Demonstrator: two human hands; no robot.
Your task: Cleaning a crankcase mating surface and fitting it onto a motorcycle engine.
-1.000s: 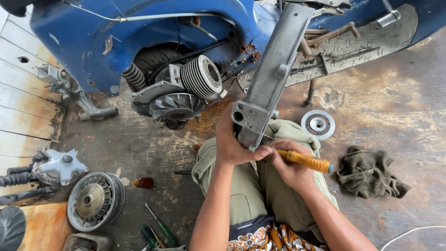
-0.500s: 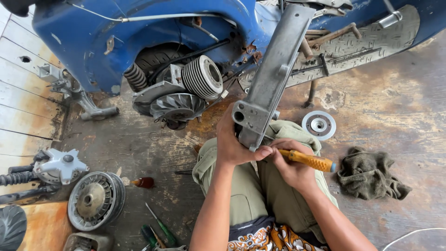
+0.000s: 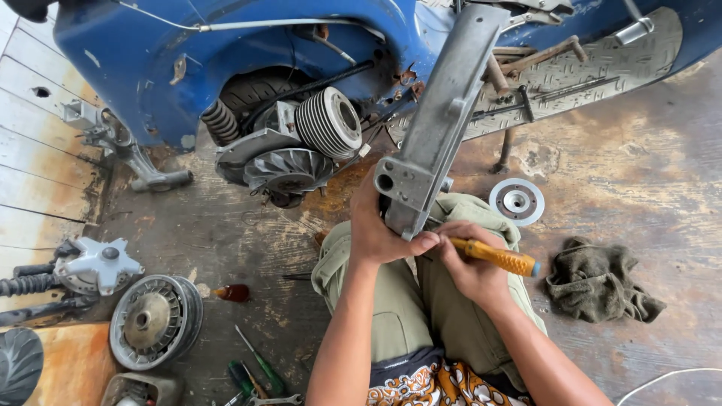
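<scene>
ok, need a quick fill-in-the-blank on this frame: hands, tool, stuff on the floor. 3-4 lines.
1. The right hand grips a tool with a ____ handle.
2. The left hand steadies the lower end of a long grey ____ part.
3. The crumpled rag lies on the floor on the person's ____ side.
4. The scooter body behind the exposed engine is painted ____.

Missing words: yellow; metal; right; blue

A repair workshop: stripped blue scooter point(image 3: 226, 68), bare engine point(image 3: 301, 143), tools on stained floor point(image 3: 639, 150).
</scene>
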